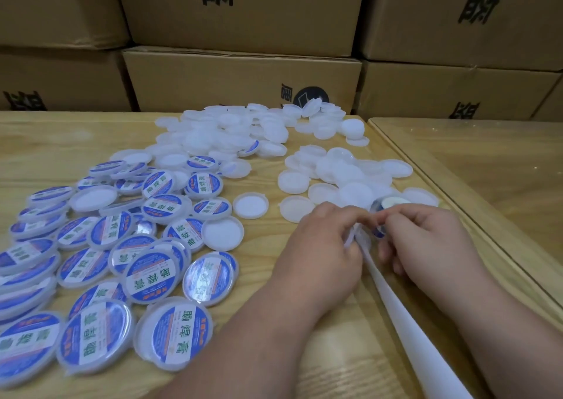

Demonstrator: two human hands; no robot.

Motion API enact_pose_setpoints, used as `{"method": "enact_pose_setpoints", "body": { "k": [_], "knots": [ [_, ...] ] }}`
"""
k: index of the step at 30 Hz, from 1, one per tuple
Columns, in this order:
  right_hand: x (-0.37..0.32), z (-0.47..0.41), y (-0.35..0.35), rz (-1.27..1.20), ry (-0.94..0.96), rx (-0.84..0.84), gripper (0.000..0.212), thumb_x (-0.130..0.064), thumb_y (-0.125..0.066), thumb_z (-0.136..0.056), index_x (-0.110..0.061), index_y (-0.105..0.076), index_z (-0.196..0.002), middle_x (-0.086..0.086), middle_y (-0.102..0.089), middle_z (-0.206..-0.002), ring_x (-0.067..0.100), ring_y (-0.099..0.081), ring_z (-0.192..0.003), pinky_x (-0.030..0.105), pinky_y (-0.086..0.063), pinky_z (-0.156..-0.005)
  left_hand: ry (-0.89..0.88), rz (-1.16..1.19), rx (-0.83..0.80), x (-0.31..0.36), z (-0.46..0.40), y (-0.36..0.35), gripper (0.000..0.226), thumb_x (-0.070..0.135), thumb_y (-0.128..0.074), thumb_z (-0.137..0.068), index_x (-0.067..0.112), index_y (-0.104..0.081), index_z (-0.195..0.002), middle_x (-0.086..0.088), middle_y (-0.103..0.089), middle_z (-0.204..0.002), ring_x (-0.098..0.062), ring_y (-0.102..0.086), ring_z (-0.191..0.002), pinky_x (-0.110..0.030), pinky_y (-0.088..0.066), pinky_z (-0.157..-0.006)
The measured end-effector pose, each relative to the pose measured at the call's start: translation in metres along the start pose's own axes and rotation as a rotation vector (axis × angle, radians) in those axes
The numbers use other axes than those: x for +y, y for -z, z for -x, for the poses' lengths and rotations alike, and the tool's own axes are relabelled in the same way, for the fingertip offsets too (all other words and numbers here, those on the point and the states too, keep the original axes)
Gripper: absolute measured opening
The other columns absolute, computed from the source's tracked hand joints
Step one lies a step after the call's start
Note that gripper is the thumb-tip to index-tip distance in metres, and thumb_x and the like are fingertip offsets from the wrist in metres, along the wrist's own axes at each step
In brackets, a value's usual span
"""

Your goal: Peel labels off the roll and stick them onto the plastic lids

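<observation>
Closest to us, a long white strip of backing paper [408,316] trails off the near edge of the counter [350,353], smooth and waxy-looking, running up between the two wrists. And the hands are busy: the left hand [323,246] curls round the strip and pinches it at the top, while the right hand [426,234] pinches a blue-and-white label [379,216] between fingertip and thumb, the label curling away from the paper, so I'd call this mid-peel, nothing stuck down from this one yet. Whether the roll itself is there I can't tell; only the strip shows. Off to the left, look at that heap of labelled lids [100,264], round, shallow, translucent plastic with glossy blue-rimmed stickers and green lettering on a white band, overlapping every which way, a few blank ones mixed in. That's a good share of the job done. Just past the fingers, a scatter of plain lids [335,182], milky white, matte, each with a little raised lip, and beyond them a bigger mound of bare lids [231,130] piled toward the back. So I'd judge roughly half remain, possibly more. The counter is pale wood with a bold grain, and a second one [487,167] butts up on the right. Behind it all, a wall of brown corrugated cartons [243,81] with black printed characters.
</observation>
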State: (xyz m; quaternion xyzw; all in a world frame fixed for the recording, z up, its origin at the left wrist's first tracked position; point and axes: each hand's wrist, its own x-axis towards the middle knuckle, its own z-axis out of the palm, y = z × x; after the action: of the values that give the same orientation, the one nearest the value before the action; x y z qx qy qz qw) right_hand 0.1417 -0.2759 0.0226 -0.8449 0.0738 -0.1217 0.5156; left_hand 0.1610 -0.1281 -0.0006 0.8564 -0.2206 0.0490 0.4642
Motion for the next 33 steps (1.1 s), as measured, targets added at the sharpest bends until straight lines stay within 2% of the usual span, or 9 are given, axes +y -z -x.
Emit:
{"method": "enact_pose_setpoints", "body": {
  "k": [2,5,10,13,16,20,24,27,33],
  "knots": [
    [0.000,0.001,0.001,0.020,-0.006,0.011,0.034,-0.033,-0.044,-0.067,-0.025,-0.075,-0.079,0.006,-0.066,-0.054,0.010,-0.050,-0.041,0.025,-0.042,-0.050,-0.027,-0.027,-0.004,0.001,0.001,-0.001,0.025,0.021,-0.052,-0.090,0.041,-0.062,-0.100,0.012,-0.053,-0.099,-0.012,-0.053,-0.103,-0.036,-0.047,-0.093],
    [0.001,0.001,0.001,0.034,-0.012,0.009,0.035,-0.031,-0.044,-0.067,-0.017,-0.075,-0.077,0.007,-0.065,-0.052,0.010,-0.051,-0.041,0.027,-0.042,-0.054,-0.077,0.001,-0.042,0.006,0.004,-0.001,0.018,0.028,-0.045,-0.085,0.041,-0.056,-0.087,0.013,-0.054,-0.095,-0.009,-0.052,-0.099,-0.033,-0.046,-0.090],
    [0.001,0.002,0.004,0.065,-0.018,0.005,0.031,-0.026,-0.047,-0.067,-0.012,-0.074,-0.070,0.006,-0.062,-0.050,0.012,-0.050,-0.044,0.030,-0.040,-0.054,-0.186,0.115,-0.054,0.014,0.007,0.000,0.016,0.017,-0.047,-0.080,0.028,-0.059,-0.081,0.011,-0.056,-0.088,-0.007,-0.052,-0.093,-0.027,-0.045,-0.084],
    [0.002,0.003,0.010,0.129,-0.023,0.014,0.026,-0.023,-0.048,-0.069,-0.012,-0.063,-0.052,0.005,-0.049,-0.044,0.018,-0.040,-0.047,0.033,-0.033,-0.053,-0.224,0.175,-0.080,0.017,0.010,0.000,0.016,0.014,-0.049,-0.077,0.023,-0.062,-0.079,0.008,-0.057,-0.085,-0.009,-0.054,-0.088,-0.029,-0.046,-0.080],
    [0.002,0.002,0.014,0.110,-0.074,0.063,0.027,-0.024,-0.047,-0.068,-0.007,-0.054,-0.048,0.005,-0.047,-0.042,0.018,-0.037,-0.044,0.030,-0.030,-0.050,-0.230,0.178,-0.139,0.019,0.013,-0.001,0.017,0.013,-0.050,-0.076,0.022,-0.065,-0.079,0.008,-0.059,-0.085,-0.010,-0.055,-0.087,-0.033,-0.048,-0.080],
    [0.005,-0.004,0.016,0.062,-0.148,0.109,0.042,-0.026,-0.051,-0.083,-0.015,-0.048,-0.042,-0.002,-0.051,-0.039,0.013,-0.039,-0.035,0.030,-0.033,-0.051,-0.225,0.186,-0.181,0.019,0.014,-0.001,0.018,0.015,-0.051,-0.075,0.023,-0.066,-0.078,0.011,-0.060,-0.086,-0.009,-0.056,-0.088,-0.036,-0.049,-0.084],
    [0.006,-0.004,0.016,0.077,-0.102,0.106,0.057,-0.044,-0.054,-0.094,-0.021,-0.049,-0.042,-0.008,-0.047,-0.039,0.008,-0.041,-0.035,0.030,-0.033,-0.055,-0.240,0.187,-0.224,0.021,0.015,-0.002,0.019,0.013,-0.052,-0.075,0.025,-0.066,-0.077,0.014,-0.061,-0.085,-0.010,-0.057,-0.090,-0.041,-0.050,-0.086],
    [0.006,-0.003,0.018,0.056,-0.108,0.057,0.054,-0.048,-0.059,-0.092,-0.019,-0.050,-0.047,-0.005,-0.051,-0.042,0.011,-0.044,-0.037,0.030,-0.035,-0.054,-0.235,0.184,-0.219,0.020,0.015,-0.003,0.020,0.015,-0.052,-0.075,0.030,-0.065,-0.077,0.017,-0.060,-0.084,-0.008,-0.057,-0.090,-0.041,-0.050,-0.086],
    [0.001,0.005,0.019,0.084,-0.130,-0.139,0.033,-0.028,-0.054,-0.079,-0.016,-0.058,-0.047,0.007,-0.054,-0.046,0.012,-0.042,-0.036,0.022,-0.033,-0.036,-0.171,0.244,-0.102,0.018,0.013,-0.005,0.018,0.014,-0.054,-0.080,0.031,-0.061,-0.079,0.022,-0.064,-0.079,-0.003,-0.059,-0.085,-0.023,-0.048,-0.077]
  ]
}}
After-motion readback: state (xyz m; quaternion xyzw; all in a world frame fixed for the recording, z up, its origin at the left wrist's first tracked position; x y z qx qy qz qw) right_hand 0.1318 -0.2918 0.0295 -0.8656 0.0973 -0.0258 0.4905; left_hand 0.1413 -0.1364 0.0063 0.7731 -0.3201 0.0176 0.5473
